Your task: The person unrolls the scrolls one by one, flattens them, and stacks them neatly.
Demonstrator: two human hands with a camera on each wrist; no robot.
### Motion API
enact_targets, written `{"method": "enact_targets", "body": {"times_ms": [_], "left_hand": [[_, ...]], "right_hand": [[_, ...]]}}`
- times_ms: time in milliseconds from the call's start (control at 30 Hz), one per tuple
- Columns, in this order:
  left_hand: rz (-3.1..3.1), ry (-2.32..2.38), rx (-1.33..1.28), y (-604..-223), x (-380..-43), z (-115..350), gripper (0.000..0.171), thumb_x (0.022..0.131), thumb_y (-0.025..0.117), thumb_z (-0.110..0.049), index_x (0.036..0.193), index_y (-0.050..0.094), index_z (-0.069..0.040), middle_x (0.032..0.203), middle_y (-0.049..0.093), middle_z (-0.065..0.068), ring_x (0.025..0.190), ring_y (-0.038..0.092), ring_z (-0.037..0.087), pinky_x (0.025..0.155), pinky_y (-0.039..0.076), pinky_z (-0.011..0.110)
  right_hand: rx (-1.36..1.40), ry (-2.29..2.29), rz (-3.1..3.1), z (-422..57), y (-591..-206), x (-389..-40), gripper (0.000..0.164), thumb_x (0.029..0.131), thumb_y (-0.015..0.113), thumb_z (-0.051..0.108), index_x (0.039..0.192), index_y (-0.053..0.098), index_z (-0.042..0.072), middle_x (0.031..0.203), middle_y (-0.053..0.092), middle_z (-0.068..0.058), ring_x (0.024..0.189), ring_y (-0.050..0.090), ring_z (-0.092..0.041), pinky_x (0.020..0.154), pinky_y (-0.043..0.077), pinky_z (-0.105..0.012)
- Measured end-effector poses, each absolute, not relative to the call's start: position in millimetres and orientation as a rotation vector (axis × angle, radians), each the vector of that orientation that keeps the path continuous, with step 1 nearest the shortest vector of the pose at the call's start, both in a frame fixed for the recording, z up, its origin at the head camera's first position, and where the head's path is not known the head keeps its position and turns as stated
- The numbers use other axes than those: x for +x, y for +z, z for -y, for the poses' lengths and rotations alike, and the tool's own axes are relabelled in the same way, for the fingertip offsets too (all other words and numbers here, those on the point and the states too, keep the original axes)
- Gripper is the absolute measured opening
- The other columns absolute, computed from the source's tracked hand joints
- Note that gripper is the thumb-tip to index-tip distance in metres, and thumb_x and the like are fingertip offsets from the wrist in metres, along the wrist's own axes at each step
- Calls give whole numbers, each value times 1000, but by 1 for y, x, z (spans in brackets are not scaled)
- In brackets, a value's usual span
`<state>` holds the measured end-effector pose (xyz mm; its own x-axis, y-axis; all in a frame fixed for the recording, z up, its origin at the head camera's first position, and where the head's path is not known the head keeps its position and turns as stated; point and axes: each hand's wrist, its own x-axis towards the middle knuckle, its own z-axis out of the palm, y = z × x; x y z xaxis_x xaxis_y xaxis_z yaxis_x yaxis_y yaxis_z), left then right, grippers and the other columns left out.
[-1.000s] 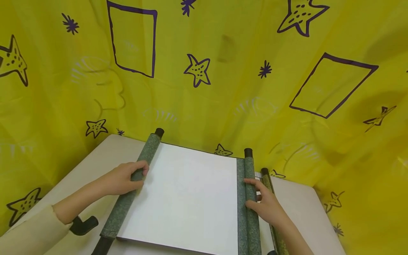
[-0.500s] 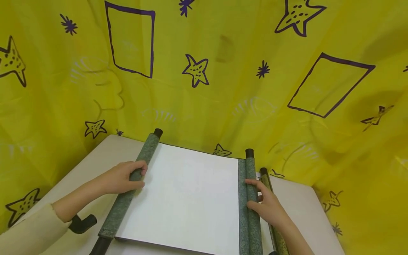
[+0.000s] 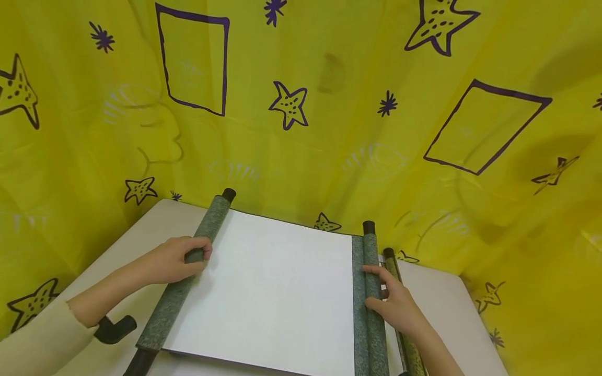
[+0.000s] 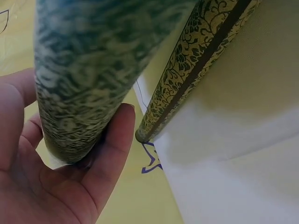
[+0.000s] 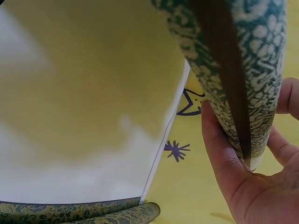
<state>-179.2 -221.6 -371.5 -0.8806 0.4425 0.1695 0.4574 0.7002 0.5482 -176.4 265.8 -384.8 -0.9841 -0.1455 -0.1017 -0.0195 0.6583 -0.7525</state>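
Observation:
A hanging scroll lies partly unrolled, its blank white paper (image 3: 268, 292) stretched between two green patterned rolls with black end knobs. My left hand (image 3: 174, 258) grips the left roll (image 3: 166, 313) around its middle, thumb on the near side. At the other end my right hand (image 3: 395, 300) holds the right roll (image 3: 374, 334), fingertips and thumb reaching over it. In the left wrist view, fingers (image 4: 110, 163) curl round the green roll (image 4: 84, 88). The right wrist view has the other roll (image 5: 261, 60), with a brown stripe, between thumb and fingers.
A second scroll with a gold-patterned roll (image 3: 413, 357) lies partly hidden beside the right forearm. All this is on a white table (image 3: 442, 297). A black curved piece (image 3: 115, 330) shows under the left wrist. Behind hangs a yellow curtain (image 3: 320, 68) printed with stars and frames.
My left hand has shifted slightly left with its roll, so a little more white paper shows. The right roll sits very slightly further right; both holds are kept.

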Motion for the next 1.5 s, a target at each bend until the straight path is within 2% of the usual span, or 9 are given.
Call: {"method": "enact_targets", "body": {"times_ms": [200,500,667,767,967,1133,1300,1500], "left_hand": [[2897,-894,-742,-373,-179,225,24,84,75,-14,93,54,-22,79,49,-7,72,43,11,63,34,27],[2881,-946,-759,-374,-180,231,14,90,67,-10,93,60,-22,84,56,-8,71,44,9,65,36,27],[2905,-923,-746,-376,-182,233,22,85,77,-16,92,57,-23,84,54,-8,75,45,11,67,36,29],[2905,-903,-743,-377,-183,234,28,81,80,-15,92,55,-22,84,54,-7,77,45,13,68,35,30],[2895,-910,-713,-377,-183,238,27,80,72,-4,92,54,-20,85,54,-5,76,46,14,67,36,29],[2922,-945,-686,-375,-182,239,24,82,70,-4,92,56,-21,84,56,-4,71,45,13,65,37,28],[2937,-937,-691,-374,-182,242,16,86,69,-8,95,63,-21,93,63,-4,76,48,13,66,40,28],[2922,-915,-667,-377,-180,249,17,89,67,-9,88,57,-23,78,53,-8,64,42,8,61,36,26]], "right_hand": [[-135,-1215,-2727,-268,-385,-176,66,86,67,5,144,47,29,142,45,-12,74,41,-21,57,39,-33],[-146,-1206,-2726,-270,-387,-176,66,86,67,4,143,47,29,133,47,-11,69,36,-18,55,36,-30],[-136,-1207,-2724,-270,-386,-176,65,86,67,4,143,48,29,134,46,-11,70,37,-18,56,37,-30],[-139,-1200,-2731,-270,-386,-176,65,86,68,4,143,48,29,134,47,-11,71,37,-18,56,37,-31],[-138,-1202,-2729,-270,-386,-175,65,86,68,5,143,48,28,132,46,-11,75,38,-20,59,37,-32],[-140,-1198,-2730,-271,-387,-175,65,87,68,6,144,48,28,133,46,-11,75,38,-20,59,37,-33],[-131,-1187,-2739,-272,-389,-175,65,86,69,5,143,48,29,131,47,-11,72,37,-19,58,36,-32],[-130,-1169,-2750,-274,-390,-175,66,86,69,5,143,47,29,119,49,-11,68,36,-17,57,36,-31]]}}
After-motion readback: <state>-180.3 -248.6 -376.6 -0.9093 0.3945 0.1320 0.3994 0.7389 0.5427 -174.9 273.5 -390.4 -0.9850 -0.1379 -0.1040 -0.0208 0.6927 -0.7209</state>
